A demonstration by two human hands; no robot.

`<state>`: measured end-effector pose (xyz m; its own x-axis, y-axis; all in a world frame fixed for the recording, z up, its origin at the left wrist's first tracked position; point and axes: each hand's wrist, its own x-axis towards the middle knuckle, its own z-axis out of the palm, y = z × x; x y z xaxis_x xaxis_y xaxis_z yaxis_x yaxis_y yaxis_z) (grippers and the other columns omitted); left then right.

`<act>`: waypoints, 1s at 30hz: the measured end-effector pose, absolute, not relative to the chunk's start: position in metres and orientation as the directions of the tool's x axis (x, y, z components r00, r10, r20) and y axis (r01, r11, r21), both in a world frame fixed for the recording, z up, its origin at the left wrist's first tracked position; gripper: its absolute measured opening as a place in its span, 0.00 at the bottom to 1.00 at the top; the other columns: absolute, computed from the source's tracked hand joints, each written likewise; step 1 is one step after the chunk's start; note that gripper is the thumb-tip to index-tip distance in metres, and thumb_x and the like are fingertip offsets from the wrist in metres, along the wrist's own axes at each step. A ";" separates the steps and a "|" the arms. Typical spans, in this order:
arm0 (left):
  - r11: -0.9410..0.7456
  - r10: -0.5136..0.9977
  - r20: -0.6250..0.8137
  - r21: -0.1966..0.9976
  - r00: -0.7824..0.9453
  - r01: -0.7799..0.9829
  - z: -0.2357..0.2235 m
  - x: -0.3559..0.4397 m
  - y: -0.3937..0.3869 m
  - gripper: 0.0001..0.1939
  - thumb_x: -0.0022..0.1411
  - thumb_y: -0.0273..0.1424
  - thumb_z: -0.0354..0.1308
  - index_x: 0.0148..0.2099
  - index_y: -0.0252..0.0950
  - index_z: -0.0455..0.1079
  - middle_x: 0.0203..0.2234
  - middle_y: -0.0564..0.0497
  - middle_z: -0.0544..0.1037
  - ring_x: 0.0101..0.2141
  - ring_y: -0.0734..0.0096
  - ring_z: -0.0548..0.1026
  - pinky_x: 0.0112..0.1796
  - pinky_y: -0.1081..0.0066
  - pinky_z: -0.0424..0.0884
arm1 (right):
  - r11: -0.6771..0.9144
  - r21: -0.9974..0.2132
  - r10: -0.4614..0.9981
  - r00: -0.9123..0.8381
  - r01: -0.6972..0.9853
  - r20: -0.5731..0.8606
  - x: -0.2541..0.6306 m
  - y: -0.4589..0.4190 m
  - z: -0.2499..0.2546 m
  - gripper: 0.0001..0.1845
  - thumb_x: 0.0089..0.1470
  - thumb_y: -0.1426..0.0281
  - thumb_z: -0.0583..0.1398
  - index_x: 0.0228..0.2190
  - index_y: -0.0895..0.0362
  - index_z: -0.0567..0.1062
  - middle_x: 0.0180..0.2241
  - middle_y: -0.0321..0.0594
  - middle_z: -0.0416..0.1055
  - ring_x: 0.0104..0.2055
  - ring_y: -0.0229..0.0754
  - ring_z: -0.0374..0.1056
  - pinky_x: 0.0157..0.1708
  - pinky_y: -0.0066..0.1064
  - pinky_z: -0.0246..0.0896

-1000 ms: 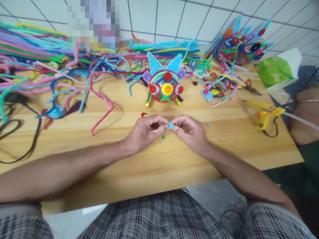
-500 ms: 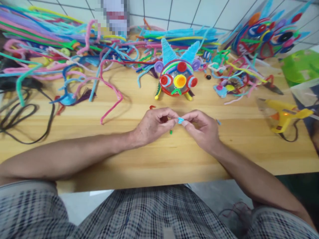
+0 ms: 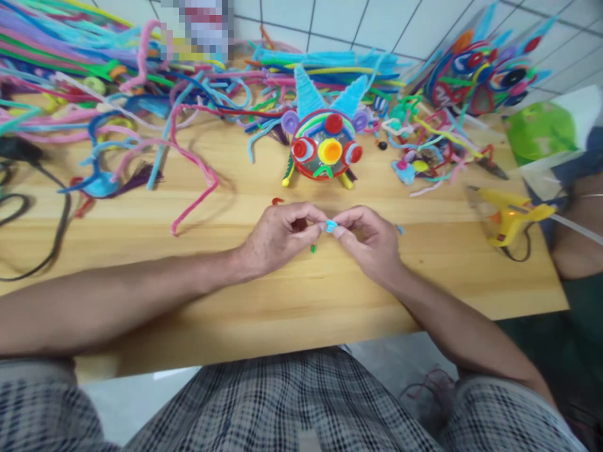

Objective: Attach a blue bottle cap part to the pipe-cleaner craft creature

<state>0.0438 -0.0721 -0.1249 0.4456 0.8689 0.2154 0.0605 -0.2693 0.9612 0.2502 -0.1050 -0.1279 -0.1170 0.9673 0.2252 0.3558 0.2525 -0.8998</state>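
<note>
Between my fingertips is a small light-blue piece of pipe cleaner, bent into a compact shape. My left hand pinches it from the left, and my right hand pinches it from the right. Just beyond stands a pipe-cleaner mask figure with blue horns, red and yellow coiled discs and yellow-tipped legs. A red scrap lies behind my left hand, a green scrap lies below its fingers, and a bluish scrap is right of my right hand.
Loose pipe cleaners heap along the back and left, near a black cable. At right are a yellow glue gun, a green sheet, and another person's bare limb. Similar masks lean on the tiled wall.
The view has shifted, so the table contents sit further left, and more of the other person's limb shows at right. Both hands keep pinching the blue piece, which appears slightly turned.
</note>
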 end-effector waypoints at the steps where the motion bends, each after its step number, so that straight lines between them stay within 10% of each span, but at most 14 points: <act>1: -0.281 0.871 0.223 0.957 0.437 0.073 -0.125 0.044 -0.072 0.05 0.65 0.28 0.62 0.38 0.35 0.79 0.24 0.54 0.78 0.23 0.79 0.69 0.25 0.77 0.66 | 0.253 -0.900 0.967 -0.117 0.355 0.226 0.250 -0.105 -0.127 0.03 0.60 0.67 0.66 0.35 0.52 0.79 0.32 0.34 0.79 0.33 0.38 0.72 0.35 0.33 0.69; 30: -0.292 0.885 0.221 0.949 0.410 0.120 -0.127 0.044 -0.072 0.06 0.65 0.31 0.63 0.36 0.35 0.80 0.20 0.55 0.74 0.21 0.79 0.65 0.22 0.77 0.61 | 0.314 -0.850 0.949 -0.109 0.422 0.297 0.248 -0.105 -0.121 0.02 0.59 0.69 0.66 0.36 0.53 0.78 0.31 0.35 0.79 0.32 0.38 0.73 0.35 0.32 0.70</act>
<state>0.0437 -0.0723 -0.1274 0.4098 0.8850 0.2207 0.1204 -0.2924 0.9487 0.2478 -0.1052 -0.1213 -0.1089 0.9488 0.2965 0.4223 0.3142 -0.8502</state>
